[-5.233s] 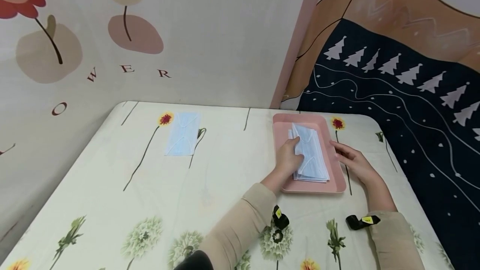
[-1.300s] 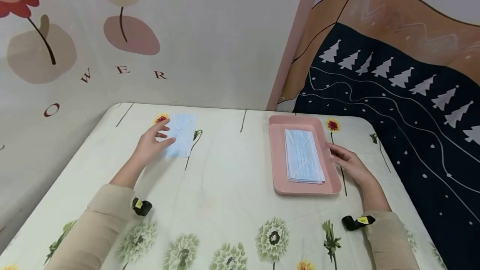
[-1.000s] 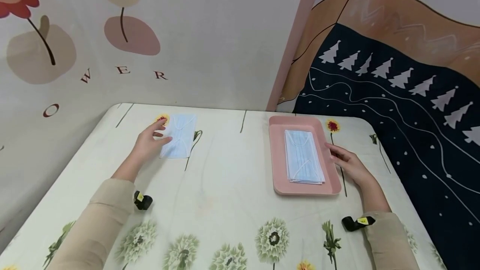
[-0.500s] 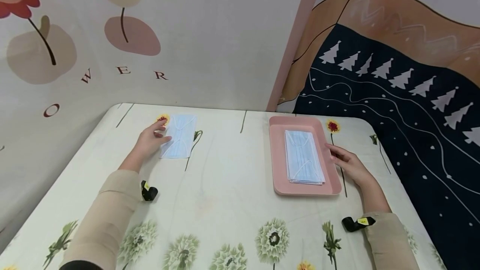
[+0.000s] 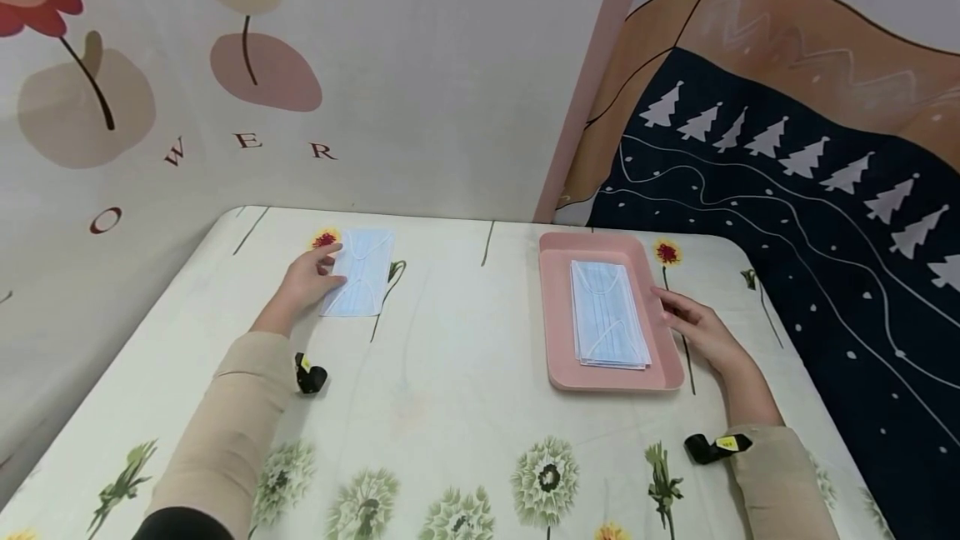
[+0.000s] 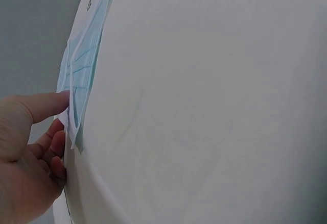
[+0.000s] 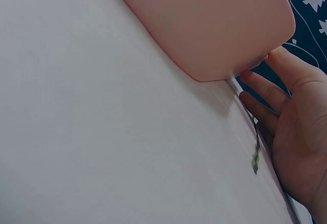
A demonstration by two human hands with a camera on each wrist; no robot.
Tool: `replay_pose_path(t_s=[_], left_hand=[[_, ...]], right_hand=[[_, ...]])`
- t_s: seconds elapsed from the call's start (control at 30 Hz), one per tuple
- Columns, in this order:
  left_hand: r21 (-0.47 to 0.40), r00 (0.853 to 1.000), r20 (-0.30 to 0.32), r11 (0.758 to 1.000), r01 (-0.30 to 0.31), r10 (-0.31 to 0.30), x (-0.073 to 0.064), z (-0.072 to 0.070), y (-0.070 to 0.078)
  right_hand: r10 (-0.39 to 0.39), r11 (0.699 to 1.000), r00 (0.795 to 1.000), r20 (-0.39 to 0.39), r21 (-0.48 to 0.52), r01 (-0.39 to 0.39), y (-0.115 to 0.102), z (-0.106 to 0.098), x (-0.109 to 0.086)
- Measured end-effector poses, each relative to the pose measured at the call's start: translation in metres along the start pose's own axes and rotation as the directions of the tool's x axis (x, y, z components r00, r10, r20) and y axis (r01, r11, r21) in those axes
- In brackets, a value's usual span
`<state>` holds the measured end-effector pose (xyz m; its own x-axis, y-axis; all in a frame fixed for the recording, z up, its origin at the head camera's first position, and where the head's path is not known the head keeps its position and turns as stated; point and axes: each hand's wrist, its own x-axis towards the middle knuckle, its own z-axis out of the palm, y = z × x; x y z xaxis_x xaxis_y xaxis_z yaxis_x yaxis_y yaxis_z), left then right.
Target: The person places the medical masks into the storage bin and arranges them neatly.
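Note:
A light blue disposable face mask with white ear loops lies on the left of the flowered tablecloth. My left hand pinches its near left edge; the left wrist view has the thumb on the mask's face and curled fingers behind it. On the right, a pink tray holds a stack of similar masks. My right hand touches the tray's right side with its fingers nearly straight. In the right wrist view, fingertips meet the tray wall close to one corner.
The white tablecloth with printed flowers lies between mask and tray. Behind stand a pale printed wall hanging and a dark cloth with trees. Both sleeves carry small black devices.
My left hand has left the masks in the tray and gone left to the single mask, its thumb and fingers closing on that mask's edge. My right hand has stayed at the tray.

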<state>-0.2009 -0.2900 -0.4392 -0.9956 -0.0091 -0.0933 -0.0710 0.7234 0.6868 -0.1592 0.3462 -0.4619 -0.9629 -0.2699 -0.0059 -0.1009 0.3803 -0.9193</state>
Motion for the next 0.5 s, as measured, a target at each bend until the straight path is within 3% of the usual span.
replay_pose_path(t_s=[0.5], left_hand=[[0.048, 0.998, 0.059, 0.998, 0.028, -0.031, 0.0052, -0.0016, 0.003]], right_hand=[[-0.019, 1.0, 1.0, -0.001, -0.011, 0.019, 0.0, -0.0002, -0.0007]])
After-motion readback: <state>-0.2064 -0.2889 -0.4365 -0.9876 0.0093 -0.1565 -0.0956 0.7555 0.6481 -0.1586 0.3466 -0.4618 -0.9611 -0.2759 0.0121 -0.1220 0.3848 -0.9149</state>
